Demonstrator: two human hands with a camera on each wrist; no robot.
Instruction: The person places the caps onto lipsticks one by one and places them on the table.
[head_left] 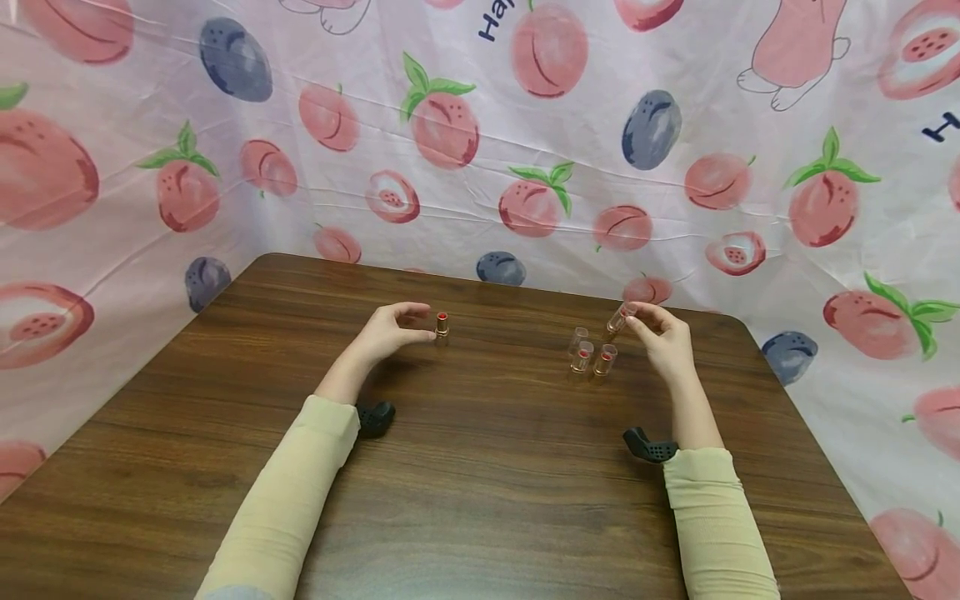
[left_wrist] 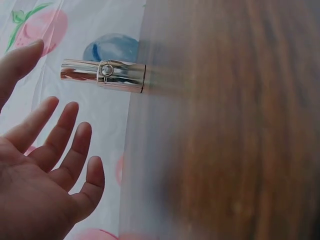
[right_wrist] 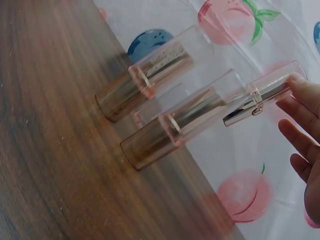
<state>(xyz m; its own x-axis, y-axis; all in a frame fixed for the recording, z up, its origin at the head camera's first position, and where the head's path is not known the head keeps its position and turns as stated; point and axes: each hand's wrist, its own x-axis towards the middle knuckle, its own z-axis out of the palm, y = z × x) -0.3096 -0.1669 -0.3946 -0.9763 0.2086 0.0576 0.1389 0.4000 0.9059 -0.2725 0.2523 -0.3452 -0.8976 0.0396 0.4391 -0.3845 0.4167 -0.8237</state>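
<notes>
Toward the left of the table, an uncapped lipstick with a gold case and red tip stands upright. My left hand is beside it, fingers spread; in the left wrist view a gap shows between the fingertips and the gold case. On the right side, my right hand pinches another lipstick by its clear cap, between thumb and fingers. This lipstick tilts, its gold base pointing down and left. Two capped lipsticks stand just left of that hand, with a loose clear cap behind them.
The brown wooden table reaches back to a hanging pink curtain printed with fruit. A black wrist device sits under the left forearm, and a similar black device is at the right wrist.
</notes>
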